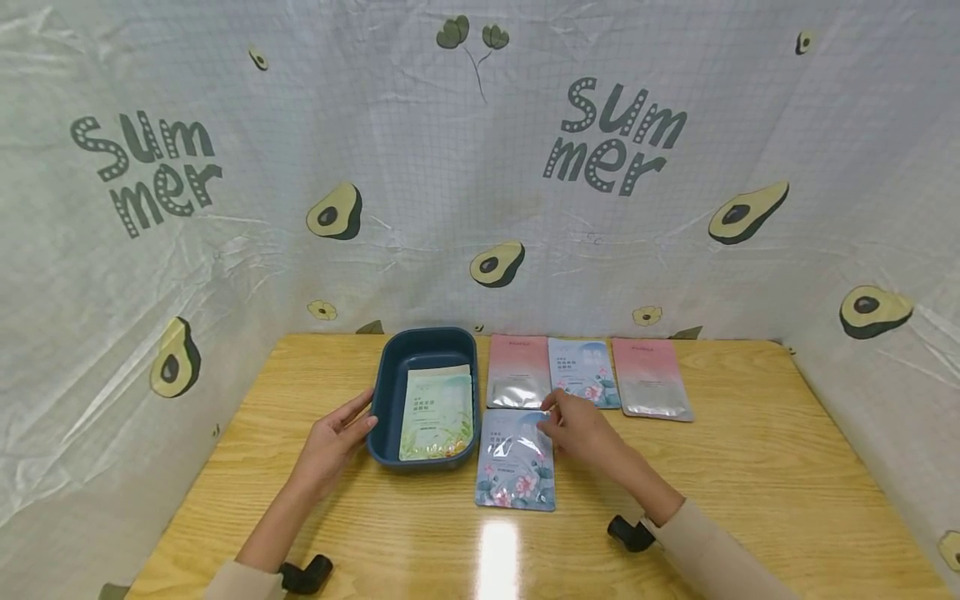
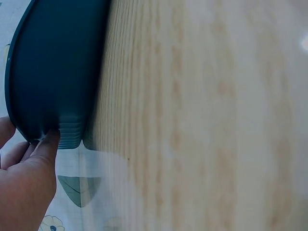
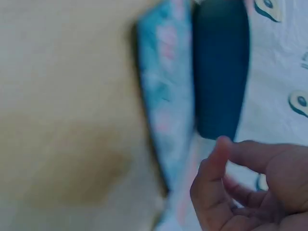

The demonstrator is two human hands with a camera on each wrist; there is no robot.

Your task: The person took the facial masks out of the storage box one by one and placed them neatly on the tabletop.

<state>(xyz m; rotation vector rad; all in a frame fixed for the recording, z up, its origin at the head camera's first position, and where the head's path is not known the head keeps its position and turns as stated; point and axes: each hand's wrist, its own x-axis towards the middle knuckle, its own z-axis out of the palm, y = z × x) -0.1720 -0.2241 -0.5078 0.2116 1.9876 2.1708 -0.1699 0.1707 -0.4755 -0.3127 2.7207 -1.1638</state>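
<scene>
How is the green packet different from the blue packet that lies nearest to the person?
Place: the green packet lies inside the tub; the blue packet lies on the table beside it.
Print: the green packet shows grass; the blue packet shows pink flowers.
Hands: no hand touches the green packet; the right hand is at the blue packet's upper right corner.
Both are flat and rectangular, printed side up.

White cloth (image 1: pixel 420 142): "SUMMER" twice, each "SUM" over "MER". Green packet (image 1: pixel 438 417), blue packet (image 1: pixel 517 467), pink packet (image 1: pixel 651 375): writing too tiny to read.
</scene>
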